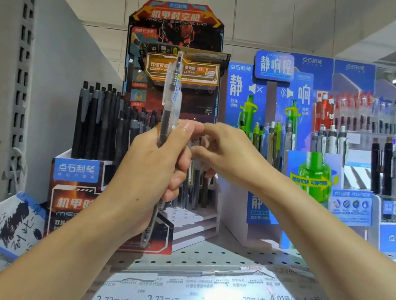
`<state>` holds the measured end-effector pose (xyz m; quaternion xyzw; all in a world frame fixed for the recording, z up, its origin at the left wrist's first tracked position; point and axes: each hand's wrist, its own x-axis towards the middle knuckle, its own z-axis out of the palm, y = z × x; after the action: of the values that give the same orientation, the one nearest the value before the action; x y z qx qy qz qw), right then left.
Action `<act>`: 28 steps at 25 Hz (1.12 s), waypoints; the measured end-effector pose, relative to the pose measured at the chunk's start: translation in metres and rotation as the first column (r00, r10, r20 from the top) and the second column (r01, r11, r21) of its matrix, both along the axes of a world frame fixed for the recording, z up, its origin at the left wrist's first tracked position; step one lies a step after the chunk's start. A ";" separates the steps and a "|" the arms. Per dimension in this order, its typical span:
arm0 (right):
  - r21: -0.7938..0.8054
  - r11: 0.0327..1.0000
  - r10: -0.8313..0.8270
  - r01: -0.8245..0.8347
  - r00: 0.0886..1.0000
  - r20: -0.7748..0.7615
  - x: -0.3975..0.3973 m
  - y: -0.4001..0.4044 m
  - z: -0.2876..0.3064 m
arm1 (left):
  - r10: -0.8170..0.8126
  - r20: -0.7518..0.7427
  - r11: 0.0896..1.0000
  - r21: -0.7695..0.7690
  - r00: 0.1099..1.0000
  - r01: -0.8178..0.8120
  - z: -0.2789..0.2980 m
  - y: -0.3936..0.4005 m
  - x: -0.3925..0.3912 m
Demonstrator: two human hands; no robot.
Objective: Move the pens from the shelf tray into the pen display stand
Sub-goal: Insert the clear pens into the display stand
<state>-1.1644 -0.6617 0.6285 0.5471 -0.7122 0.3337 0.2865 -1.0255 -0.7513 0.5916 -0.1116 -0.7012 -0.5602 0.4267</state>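
My left hand (160,162) grips a clear-barrelled pen (172,98) upright in front of the pen display stand (76,182), a red and black printed box with a tall backboard. The pen's clicker end points up and its tip pokes out below my fist. My right hand (220,151) reaches in from the right, fingertips pinched close to my left thumb beside the pen. Several dark pens (102,120) stand in the stand's left rows. Behind my hands, more pens sit in the stand's right rows, partly hidden. The shelf tray does not show.
A blue display of green and grey pens (272,136) stands to the right, with racks of more pens (386,160) beyond. A scribbled test pad (8,228) leans at the left. The perforated shelf (226,254) carries price labels (193,298) on its front edge. A grey panel walls off the left.
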 end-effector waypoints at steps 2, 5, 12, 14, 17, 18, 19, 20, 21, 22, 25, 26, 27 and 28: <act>-0.018 0.999 -0.040 0.039 0.999 -0.017 0.001 -0.003 0.000 | 0.003 -0.003 1.000 0.005 1.000 -0.003 -0.001 0.000 -0.001; -0.065 0.995 -0.077 0.077 0.997 -0.006 0.003 -0.005 0.001 | 0.009 -0.004 1.000 0.023 1.000 -0.008 -0.001 0.001 0.000; -0.019 0.984 -0.178 0.178 0.983 -0.034 0.013 0.002 0.005 | 0.043 -0.009 0.998 0.041 0.999 -0.043 0.001 0.001 0.003; -0.064 0.979 -0.196 0.192 0.979 -0.061 0.017 0.006 0.008 | 0.025 -0.025 0.999 0.040 0.999 -0.024 0.003 0.001 0.004; -0.223 0.960 0.213 -0.167 0.956 0.200 0.024 0.019 0.007 | -0.005 -0.036 0.999 0.034 0.999 0.006 0.006 0.002 0.001; -0.211 0.922 0.381 -0.326 0.865 0.327 0.028 0.024 0.007 | -0.005 -0.033 0.999 0.033 0.999 0.006 0.007 0.004 0.000; -0.168 0.877 0.477 -0.451 0.774 0.417 0.030 0.028 0.006 | -0.006 -0.028 0.999 0.041 1.000 0.007 0.008 0.006 -0.002; -0.129 0.842 0.518 -0.525 0.717 0.467 0.030 0.029 0.003 | -0.012 -0.024 0.998 0.056 1.000 0.013 0.009 0.008 -0.004; -0.116 0.822 0.536 -0.557 0.689 0.488 0.030 0.029 0.001 | -0.024 -0.021 0.998 0.064 0.999 0.025 0.010 0.011 -0.005; -0.128 0.816 0.545 -0.563 0.677 0.495 0.029 0.029 0.000 | -0.039 -0.017 0.997 0.067 0.999 0.040 0.010 0.013 -0.006; -0.201 0.787 0.591 -0.583 0.620 0.515 0.026 0.027 -0.003 | -0.077 -0.016 0.995 0.064 0.997 0.078 0.011 0.019 -0.002; -0.231 0.768 0.616 -0.597 0.592 0.519 0.027 0.028 -0.001 | -0.090 -0.018 0.994 0.053 0.996 0.091 0.011 0.020 -0.001; -0.278 0.755 0.640 -0.594 0.573 0.512 0.026 0.029 0.001 | -0.095 -0.011 0.995 0.038 0.995 0.095 0.011 0.020 0.000; -0.335 0.750 0.655 -0.571 0.567 0.499 0.026 0.031 0.006 | -0.088 0.004 0.996 0.018 0.996 0.088 0.010 0.021 0.001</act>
<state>-1.1388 -0.6309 0.6341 0.6073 -0.5046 0.6119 -0.0462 -1.0244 -0.7299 0.6020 -0.1373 -0.6916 -0.5851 0.4007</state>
